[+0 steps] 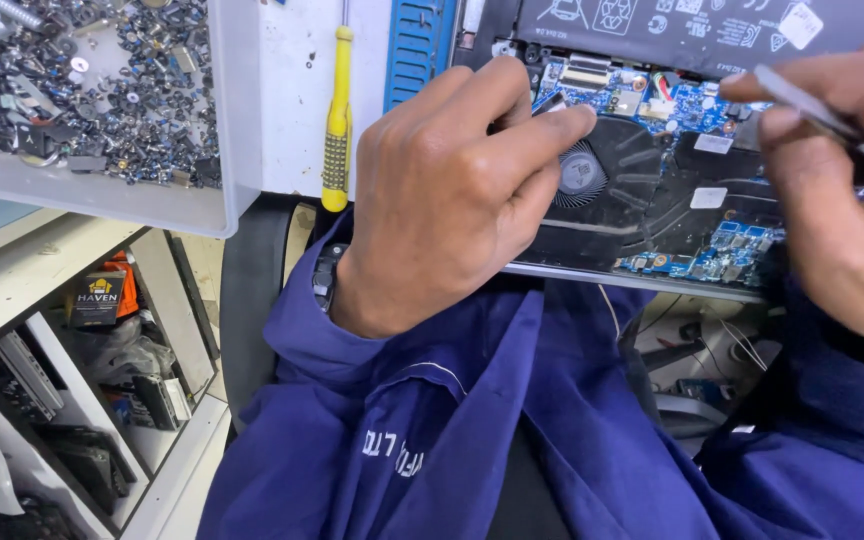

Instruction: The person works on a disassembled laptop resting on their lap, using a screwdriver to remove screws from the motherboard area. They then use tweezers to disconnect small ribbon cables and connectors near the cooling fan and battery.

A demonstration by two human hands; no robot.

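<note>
While the opened laptop (672,215) lies bottom-up at the near edge of the white surface (297,90), the left hand (452,195) rests on it, fingers curled and fingertips pressed by the round black fan (582,175); whether it grips anything, I cannot tell. At the frame's right edge, the right hand (842,200) pinches slim metal tweezers (822,115) over the blue circuit board (677,100). Left of the laptop lie 1 yellow-handled screwdriver (336,130) and 1 clear tray of loose screws (102,90).
</note>
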